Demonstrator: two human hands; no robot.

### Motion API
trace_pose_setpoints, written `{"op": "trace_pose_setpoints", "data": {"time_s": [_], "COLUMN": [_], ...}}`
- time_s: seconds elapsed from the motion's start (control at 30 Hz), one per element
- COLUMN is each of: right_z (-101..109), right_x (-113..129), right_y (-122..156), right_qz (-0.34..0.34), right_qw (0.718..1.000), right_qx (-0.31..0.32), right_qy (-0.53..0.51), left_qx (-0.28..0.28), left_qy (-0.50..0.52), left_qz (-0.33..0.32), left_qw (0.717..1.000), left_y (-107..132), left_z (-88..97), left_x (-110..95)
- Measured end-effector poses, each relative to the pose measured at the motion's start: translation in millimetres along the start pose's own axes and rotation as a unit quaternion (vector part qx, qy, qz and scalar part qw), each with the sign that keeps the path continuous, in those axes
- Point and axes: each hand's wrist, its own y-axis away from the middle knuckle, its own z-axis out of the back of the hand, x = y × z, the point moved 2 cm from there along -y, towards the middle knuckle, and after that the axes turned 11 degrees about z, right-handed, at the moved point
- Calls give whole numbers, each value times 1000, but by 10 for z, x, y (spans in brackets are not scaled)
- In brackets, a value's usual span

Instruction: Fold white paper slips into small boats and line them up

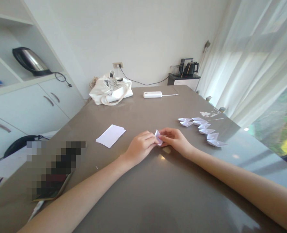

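Between my two hands, just above the table, is a small piece of folded white paper (158,137). My left hand (141,145) is closed, pinching its left edge with the fingertips. From the other side my right hand (174,139) grips the same paper, thumb in front and fingers curled behind it. To the right lie several folded paper boats (207,131) in a loose curving line. On the left a stack of white paper sheets (111,135) rests flat on the table. The fingers partly hide the folded paper's lower part.
A blurred-out dark device (53,189) with a cable lies at the table's (138,200) left. Farther back are a white bag (111,90) and a white power bank (152,94) with a short cable. Paper scraps (209,114) lie near the right edge, by the curtain (242,64).
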Motion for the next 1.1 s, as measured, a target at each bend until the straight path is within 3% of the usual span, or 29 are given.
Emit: {"op": "trace_pose_setpoints", "data": {"time_s": [0.1,0.23,0.37,0.47,0.57,0.67,0.77,0.83,1.1], "right_z": [7,12,21,29,43,59,59,44,30], "right_x": [-8,-9,6,30,18,-43,-104,-119,55], "right_y": [-8,-10,-10,-14,-20,-20,-17,-16,-8], "right_qz": [56,79,91,103,80,44,25,9,48], "right_qw": [996,995,992,990,995,999,997,995,998], "right_qx": [25,31,25,21,18,29,41,50,13], "right_qy": [64,61,83,97,60,-2,-58,-85,-23], "left_qx": [8,20,23,-16,-62,-16,55,73,44], "left_qy": [-74,-159,-118,18,130,223,302,334,325], "left_qz": [-56,-97,-106,-24,101,170,201,203,217], "left_qw": [996,982,987,999,984,960,930,918,919], "left_y": [5,2,19,14,-14,-49,-62,-60,-68], "left_z": [6,25,46,66,63,18,-28,-42,-46], "left_x": [-23,-50,-92,-104,-51,22,63,67,90]}}
